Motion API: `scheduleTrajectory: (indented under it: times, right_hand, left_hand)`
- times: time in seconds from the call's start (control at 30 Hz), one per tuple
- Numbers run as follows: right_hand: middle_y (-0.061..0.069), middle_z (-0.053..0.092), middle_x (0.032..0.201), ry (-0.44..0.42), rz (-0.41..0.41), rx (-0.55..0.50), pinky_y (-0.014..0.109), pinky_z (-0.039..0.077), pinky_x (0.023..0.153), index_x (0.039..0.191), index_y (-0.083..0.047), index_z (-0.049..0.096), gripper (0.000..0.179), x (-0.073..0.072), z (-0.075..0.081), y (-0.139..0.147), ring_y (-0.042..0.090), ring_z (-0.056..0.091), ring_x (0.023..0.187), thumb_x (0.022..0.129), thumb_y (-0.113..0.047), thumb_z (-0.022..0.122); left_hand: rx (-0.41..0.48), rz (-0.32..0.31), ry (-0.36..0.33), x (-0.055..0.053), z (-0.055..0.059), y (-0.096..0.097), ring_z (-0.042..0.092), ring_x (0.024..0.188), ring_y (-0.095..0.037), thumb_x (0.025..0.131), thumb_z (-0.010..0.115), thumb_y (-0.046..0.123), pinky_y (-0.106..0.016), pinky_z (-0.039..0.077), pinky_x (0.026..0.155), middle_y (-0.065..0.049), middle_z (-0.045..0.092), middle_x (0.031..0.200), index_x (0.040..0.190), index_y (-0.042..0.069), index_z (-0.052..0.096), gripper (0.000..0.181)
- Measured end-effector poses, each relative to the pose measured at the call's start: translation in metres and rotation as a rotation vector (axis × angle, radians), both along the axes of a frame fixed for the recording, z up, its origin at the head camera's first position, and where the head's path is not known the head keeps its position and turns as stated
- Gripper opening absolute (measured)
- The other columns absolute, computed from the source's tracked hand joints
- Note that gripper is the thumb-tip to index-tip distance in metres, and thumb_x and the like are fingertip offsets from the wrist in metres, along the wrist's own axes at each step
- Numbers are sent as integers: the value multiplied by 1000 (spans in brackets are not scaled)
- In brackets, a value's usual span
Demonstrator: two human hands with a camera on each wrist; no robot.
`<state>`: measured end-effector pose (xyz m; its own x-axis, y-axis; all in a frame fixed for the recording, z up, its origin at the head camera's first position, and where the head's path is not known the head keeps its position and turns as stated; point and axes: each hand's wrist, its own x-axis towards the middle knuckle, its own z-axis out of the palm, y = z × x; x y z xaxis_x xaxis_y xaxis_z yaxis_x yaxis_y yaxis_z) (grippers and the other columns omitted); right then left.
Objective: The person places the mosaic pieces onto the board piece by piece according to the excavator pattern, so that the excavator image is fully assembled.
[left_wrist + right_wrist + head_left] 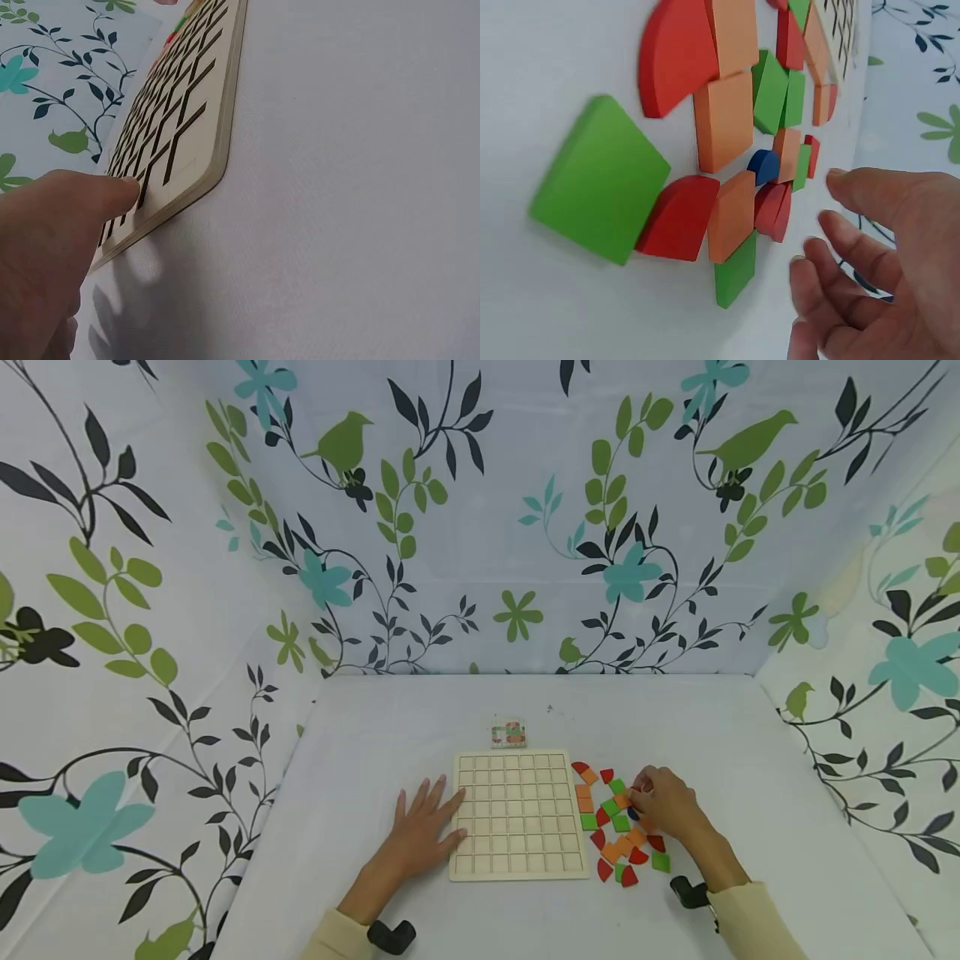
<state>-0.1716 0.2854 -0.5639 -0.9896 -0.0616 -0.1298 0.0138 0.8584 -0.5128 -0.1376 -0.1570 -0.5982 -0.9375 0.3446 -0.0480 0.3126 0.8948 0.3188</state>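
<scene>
A pale wooden board [519, 817] with a grid of square recesses lies on the white table. My left hand [422, 833] is spread at its left side, thumb and fingertips on the edge; the left wrist view shows the thumb [120, 196] on the board's rim. To the board's right lie flat pieces: orange squares [731, 217], green squares [600, 180], red quarter-circles [679, 217] and a small blue rounded piece [763, 166]. Over the far right of these pieces hovers my right hand [663, 802], fingers loosely bent. In the right wrist view its thumb and fingers stand apart with nothing between them.
Behind the board sits a small printed card or box [508, 733]. A white cloth with leaves and birds [480, 527] hangs at the back and sides. Dark wrist-camera mounts [392, 937] show at both sleeves. Several loose pieces lie close to the board's right edge.
</scene>
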Motion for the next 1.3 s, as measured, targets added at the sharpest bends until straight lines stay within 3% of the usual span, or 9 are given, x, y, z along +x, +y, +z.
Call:
scheduleTrajectory:
  times: [0.2,0.37,0.57,0.83,1.1,1.3]
  right_hand:
    - [6,65,88,17,18,113,51,41,75,95,-7,67,22,22,-4,-2,24,61,79,96,-26,78]
    - [4,59,82,46,1,129,49,36,74,93,-8,65,20,30,-11,-9,23,58,78,95,-22,78]
    - [4,62,88,65,26,138,50,39,78,102,-6,69,17,31,-15,-17,25,60,85,96,-19,78]
    - [14,65,111,114,37,152,48,41,80,122,-8,70,26,30,-25,-19,32,63,103,99,-18,74]
    - [9,61,97,165,-7,127,44,35,73,112,-6,65,22,28,-28,-25,27,60,91,101,-23,73]
    - [15,64,109,121,-6,131,49,43,79,122,-2,64,29,27,-23,-24,32,62,101,100,-19,74]
  left_hand:
    - [-7,18,10,2,-3,0,21,161,-43,104,60,50,-73,10,125,-17,26,173,164,17,40,72]
    - [10,28,5,5,-3,0,22,161,-43,104,59,48,-73,11,124,-18,27,173,164,12,38,73]
    - [5,38,0,6,0,-1,22,160,-44,105,59,48,-74,12,124,-19,29,172,164,13,39,71]
    - [9,38,-34,9,2,2,21,160,-45,105,60,43,-75,10,123,-20,29,172,164,10,38,71]
    - [20,47,-58,9,6,2,19,160,-46,106,59,43,-76,9,123,-23,27,172,164,11,38,70]
    - [43,46,-54,9,7,4,19,159,-49,106,60,43,-77,8,122,-25,27,171,164,11,39,70]
